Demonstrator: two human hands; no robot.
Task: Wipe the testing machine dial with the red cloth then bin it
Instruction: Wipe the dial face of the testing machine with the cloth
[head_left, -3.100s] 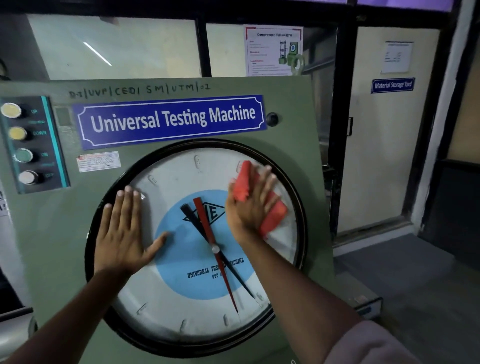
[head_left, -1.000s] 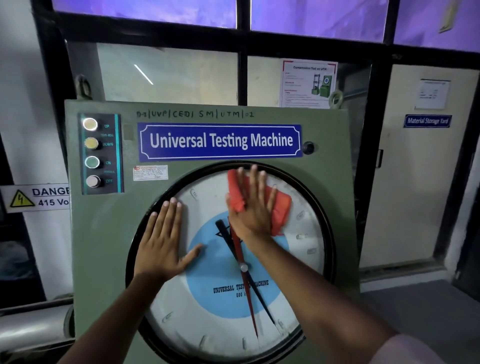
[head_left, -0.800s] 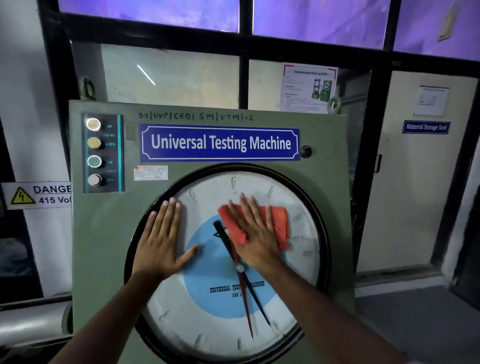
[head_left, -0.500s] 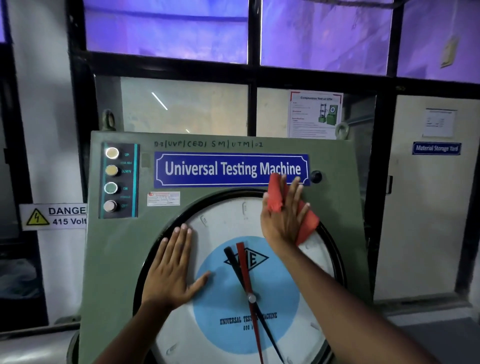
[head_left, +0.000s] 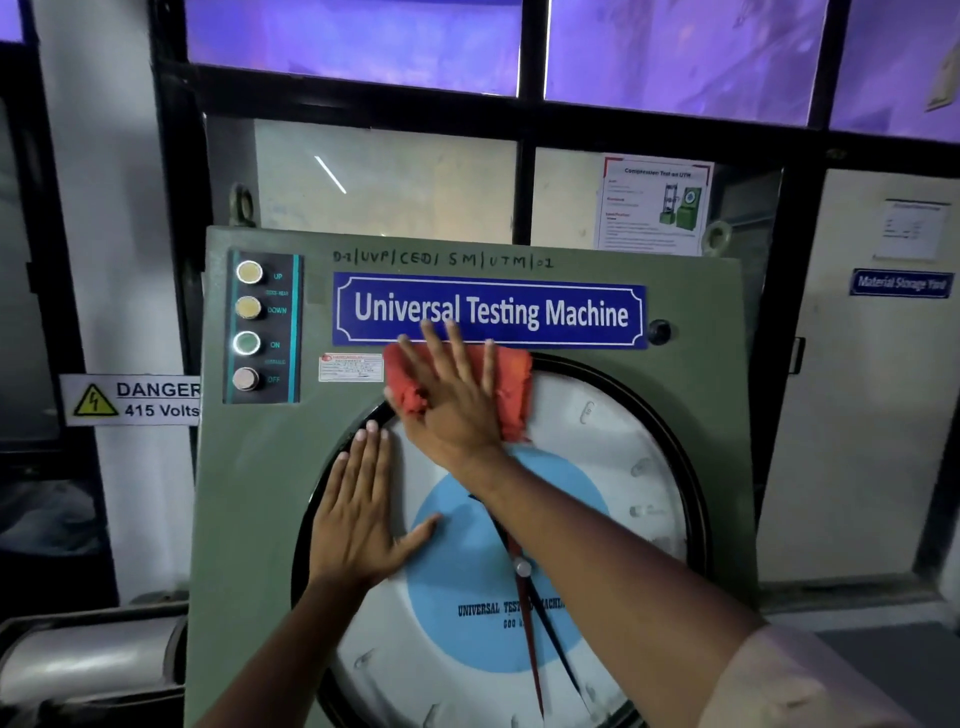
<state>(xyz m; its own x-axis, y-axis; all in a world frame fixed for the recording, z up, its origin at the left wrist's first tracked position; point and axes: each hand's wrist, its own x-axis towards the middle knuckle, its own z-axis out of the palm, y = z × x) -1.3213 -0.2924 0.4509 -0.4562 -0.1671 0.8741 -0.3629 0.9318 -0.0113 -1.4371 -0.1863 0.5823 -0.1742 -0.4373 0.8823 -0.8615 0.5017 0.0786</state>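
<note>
1. Wiping stage, mid-job by the look of it: small red fuzzy cloth (head_left: 511, 387) pressed flat under right hand (head_left: 454, 402) at top-left arc of big round white-faced dial (head_left: 597, 467), overlapping black rim and green panel just below blue nameplate (head_left: 491, 314)
2. Grip: right hand fully open, fingers (head_left: 457, 343) spread, palm pinning cloth to surface, not clutching it; fingertips reach over nameplate's lower edge
3. Left hand (head_left: 358, 512) also flat and open, holding nothing, braced on dial's left side w/ fingertips touching black rim (head_left: 693, 493)
4. Left to do: rest of dial face prob still needs passes (can't tell clean vs dirty from here), then bin the cloth; no bin in view
5. Materials: cloth soft, napped, frayed edges, crumpled at left end; dial cover smooth, glossy, slightly domed, pale blue centre disc (head_left: 467, 587) w/ red and black needles behind; housing matte green painted sheet metal (head_left: 249, 493), flat, tilted back
6. Four round push-buttons (head_left: 248, 325) in dark strip upper left, well apart from cloth
</note>
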